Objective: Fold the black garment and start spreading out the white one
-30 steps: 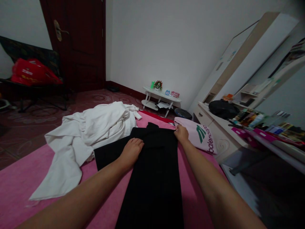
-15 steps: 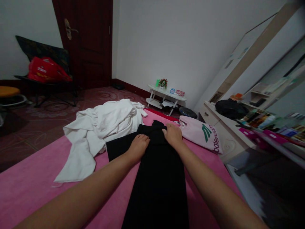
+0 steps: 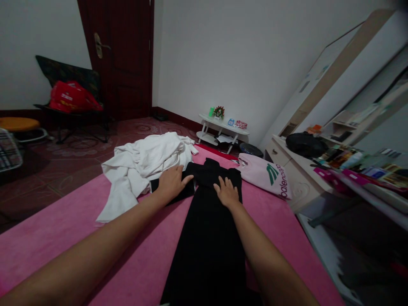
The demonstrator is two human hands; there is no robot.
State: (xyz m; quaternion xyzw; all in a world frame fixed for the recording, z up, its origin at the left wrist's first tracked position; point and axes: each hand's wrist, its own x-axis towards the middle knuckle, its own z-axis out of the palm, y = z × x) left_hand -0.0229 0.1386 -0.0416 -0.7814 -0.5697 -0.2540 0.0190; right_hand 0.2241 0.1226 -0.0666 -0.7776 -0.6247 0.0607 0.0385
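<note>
A long black garment (image 3: 207, 238) lies lengthwise on the pink bed cover (image 3: 63, 238). My left hand (image 3: 171, 182) rests palm down on its left flap, fingers spread, close to a crumpled white garment (image 3: 143, 163). My right hand (image 3: 227, 192) lies flat and open on the black garment's upper middle. A folded pink garment with a green logo (image 3: 266, 174) sits just beyond to the right.
A white dresser (image 3: 287, 163) with a black bag and several bottles stands along the bed's right side. A small white table (image 3: 223, 129) is by the far wall. A dark door, a chair with a red bag (image 3: 72, 97) and an orange stool are at the left.
My left hand slid left onto the black garment's side flap. My right hand drew back from the garment's far end to its middle. The view shifted a little to the left.
</note>
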